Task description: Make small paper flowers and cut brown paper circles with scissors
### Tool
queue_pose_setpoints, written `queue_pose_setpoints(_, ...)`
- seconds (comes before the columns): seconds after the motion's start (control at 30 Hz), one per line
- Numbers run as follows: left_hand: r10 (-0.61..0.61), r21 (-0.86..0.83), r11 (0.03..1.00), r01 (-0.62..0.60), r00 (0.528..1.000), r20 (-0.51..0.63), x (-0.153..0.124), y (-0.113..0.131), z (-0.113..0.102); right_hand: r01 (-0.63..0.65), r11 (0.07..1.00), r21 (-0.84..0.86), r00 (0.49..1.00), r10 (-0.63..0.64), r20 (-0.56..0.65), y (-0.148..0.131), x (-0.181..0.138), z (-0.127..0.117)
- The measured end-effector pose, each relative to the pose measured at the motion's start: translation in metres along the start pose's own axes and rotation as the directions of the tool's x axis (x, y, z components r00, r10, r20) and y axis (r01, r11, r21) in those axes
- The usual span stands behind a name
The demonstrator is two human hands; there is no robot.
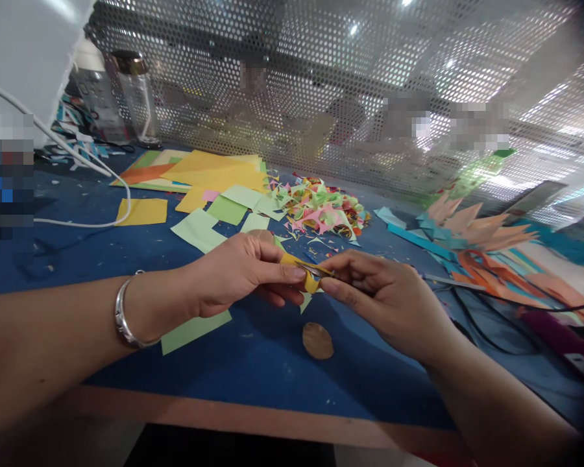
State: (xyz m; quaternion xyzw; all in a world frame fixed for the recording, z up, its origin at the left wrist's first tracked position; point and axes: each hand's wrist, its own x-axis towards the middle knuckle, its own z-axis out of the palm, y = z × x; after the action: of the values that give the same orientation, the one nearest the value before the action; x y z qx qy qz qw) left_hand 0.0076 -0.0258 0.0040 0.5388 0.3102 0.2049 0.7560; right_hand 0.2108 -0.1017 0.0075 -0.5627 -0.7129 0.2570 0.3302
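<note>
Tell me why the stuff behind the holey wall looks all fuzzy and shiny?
In the head view, bright lights glare through the perforated metal screen, washing out the shapes behind it, and some patches there are pixelated. The picture edges bend and blur. The left hand, right hand and yellow paper piece between them look sharp, casting soft shadows on the blue table.

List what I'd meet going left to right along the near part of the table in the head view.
Silver bracelet → light green paper strip → left hand → yellow paper piece pinched between both hands, brown oval cutout lying below it → right hand → black cable.
</note>
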Motion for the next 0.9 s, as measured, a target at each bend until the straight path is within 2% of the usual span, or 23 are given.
queue_pose_setpoints(0.57, -0.025, 0.006, 1.000, 0.025, 0.999, 0.037, 0.0020, -0.0027, -0.0035, -0.013, 1.000, 0.006, 1.000, 0.013, 0.007, 0.0005, -0.0002, -0.0001)
queue_pose_setpoints(0.9, -0.009, 0.030, 0.999, 0.010, 0.999, -0.042, -0.0037, 0.0048, -0.0065, -0.028, 0.999, 0.019, 1.000, 0.028, 0.003, 0.0020, -0.0002, -0.0008)
